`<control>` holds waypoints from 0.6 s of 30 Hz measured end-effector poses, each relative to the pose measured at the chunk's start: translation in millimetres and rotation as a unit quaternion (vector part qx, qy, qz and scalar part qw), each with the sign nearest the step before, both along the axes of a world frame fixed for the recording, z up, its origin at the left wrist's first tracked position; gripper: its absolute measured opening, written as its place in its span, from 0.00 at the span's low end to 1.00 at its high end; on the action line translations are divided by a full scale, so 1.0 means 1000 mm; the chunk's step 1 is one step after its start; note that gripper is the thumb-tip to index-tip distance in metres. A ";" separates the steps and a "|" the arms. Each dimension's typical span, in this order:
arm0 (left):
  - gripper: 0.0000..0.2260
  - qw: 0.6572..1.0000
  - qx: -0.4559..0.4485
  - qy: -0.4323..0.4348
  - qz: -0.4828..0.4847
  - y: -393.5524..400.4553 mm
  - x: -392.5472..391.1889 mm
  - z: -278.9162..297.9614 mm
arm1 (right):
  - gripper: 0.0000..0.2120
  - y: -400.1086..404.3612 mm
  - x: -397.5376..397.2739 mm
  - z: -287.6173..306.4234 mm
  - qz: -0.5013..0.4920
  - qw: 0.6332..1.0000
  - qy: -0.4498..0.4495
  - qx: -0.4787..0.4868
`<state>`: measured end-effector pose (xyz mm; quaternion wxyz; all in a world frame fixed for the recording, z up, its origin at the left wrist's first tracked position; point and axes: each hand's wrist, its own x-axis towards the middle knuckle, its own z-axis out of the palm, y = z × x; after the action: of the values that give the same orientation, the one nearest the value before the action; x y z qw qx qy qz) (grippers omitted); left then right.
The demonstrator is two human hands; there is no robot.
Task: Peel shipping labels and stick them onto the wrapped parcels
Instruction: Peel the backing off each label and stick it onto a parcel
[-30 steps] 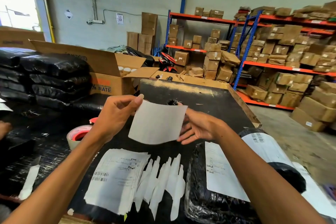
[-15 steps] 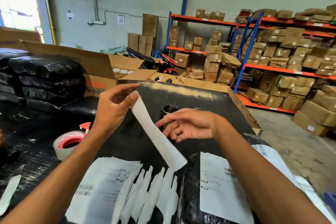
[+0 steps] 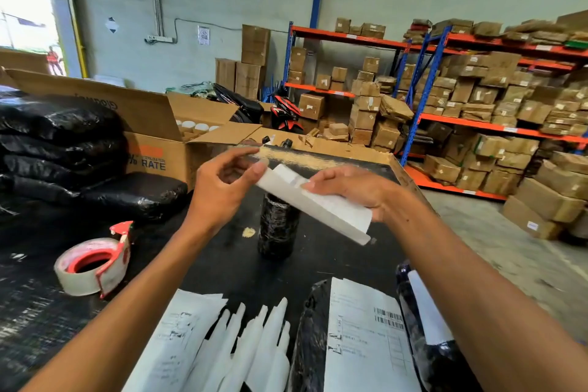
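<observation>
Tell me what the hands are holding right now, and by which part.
A white label sheet: the left hand pinches its upper left end, and the right hand grips it along the middle.

label stack (image 3: pixel 178 344): cut off at bottom edge | labelled parcel (image 3: pixel 366 337): print blurred, unreadable

A white label sheet (image 3: pixel 318 200) is held above the black table (image 3: pixel 334 251), pinched at its upper end by the left hand (image 3: pixel 222 188) and gripped along its length by the right hand (image 3: pixel 353 191). A black-wrapped bottle-shaped parcel (image 3: pixel 278 229) is seen upright beneath. A tape roll (image 3: pixel 92 264) lies at left. A labelled parcel (image 3: pixel 359 340) and peeled backing strips (image 3: pixel 254 347) lie nearest.
</observation>
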<state>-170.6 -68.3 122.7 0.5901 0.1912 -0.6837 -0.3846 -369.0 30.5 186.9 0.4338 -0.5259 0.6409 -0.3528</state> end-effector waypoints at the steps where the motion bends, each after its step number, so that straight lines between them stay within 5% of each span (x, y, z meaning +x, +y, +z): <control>1: 0.15 1.000 0.011 -0.017 -0.005 -0.002 -0.004 -0.003 | 0.08 0.002 -0.010 0.003 -0.034 0.999 -0.005 -0.009; 8: 0.13 0.982 0.097 -0.127 -0.103 -0.022 -0.037 -0.028 | 0.10 0.009 -0.057 0.019 -0.120 0.992 -0.015 -0.022; 11: 0.16 0.977 0.099 -0.188 -0.034 -0.032 -0.059 -0.037 | 0.06 0.010 -0.073 0.017 -0.167 0.985 -0.034 -0.036; 12: 0.16 0.959 0.052 -0.278 0.024 -0.039 -0.065 -0.040 | 0.05 0.010 -0.076 0.017 -0.176 0.983 -0.038 -0.037; 15: 0.24 0.832 -0.075 -0.534 0.130 -0.050 -0.086 -0.052 | 0.09 0.009 -0.080 0.017 -0.177 0.984 -0.031 -0.016; 17: 0.21 0.790 -0.071 -0.584 0.171 -0.053 -0.094 -0.060 | 0.10 0.009 -0.079 0.016 -0.168 0.985 -0.030 -0.008; 18: 0.18 0.798 -0.061 -0.572 0.180 -0.056 -0.096 -0.064 | 0.10 0.010 -0.077 0.016 -0.165 0.986 -0.031 -0.009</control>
<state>-266.2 -124.5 58.7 0.1611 0.4593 -0.8722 -0.0495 -446.1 40.2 202.4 0.3849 -0.4059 0.7016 -0.4415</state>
